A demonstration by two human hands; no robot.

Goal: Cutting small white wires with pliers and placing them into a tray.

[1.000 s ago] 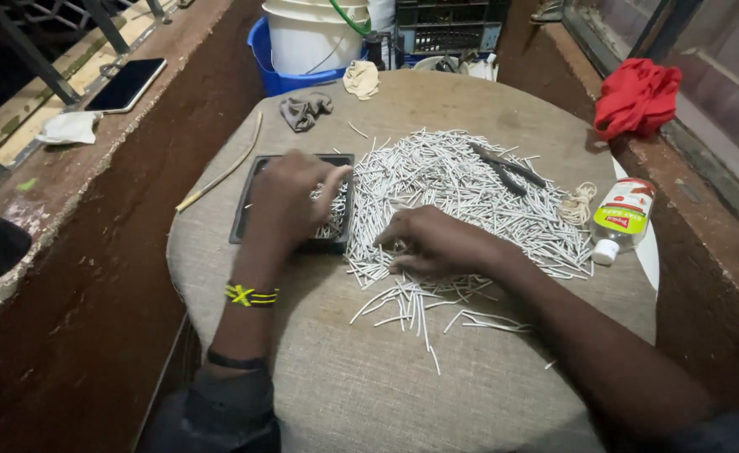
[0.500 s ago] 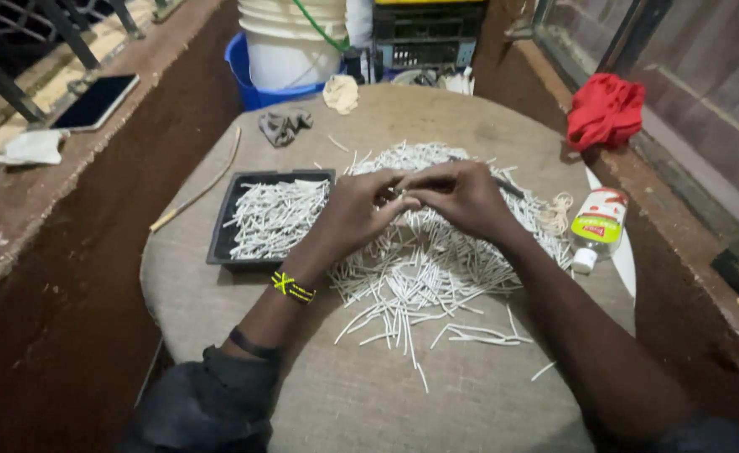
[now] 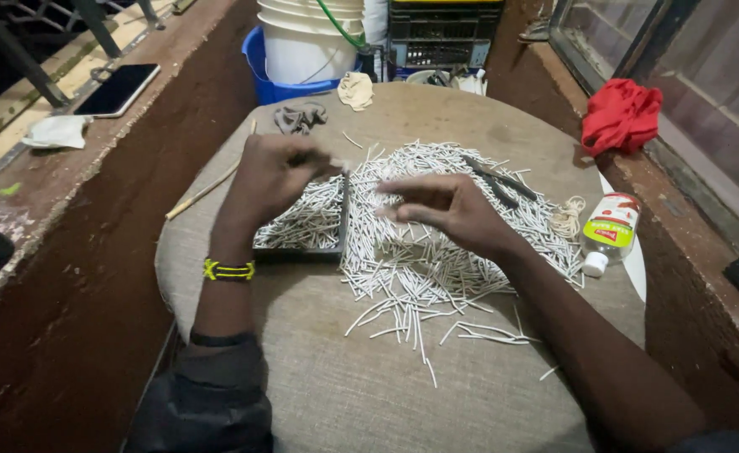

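Round cloth-covered worktop [image 3: 369, 394], near edge bare. Beyond it, a loose heap of thin white sticks [image 3: 436, 252] spreads across the centre. The right hand [image 3: 449, 210] hovers over the heap, fingers extended and loosely parted; whether they pinch a stick cannot be told. The left hand [image 3: 273, 172], fingers curled and blurred, sits above a black tray [image 3: 336, 243] holding aligned sticks. Farther off: small bottle [image 3: 608, 231], red cloth [image 3: 621, 113], white bucket [image 3: 306, 38].

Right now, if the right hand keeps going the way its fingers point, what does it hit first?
Likely the black tray's near edge; the right hand points left across the white sticks toward it. Height above them is unclear.
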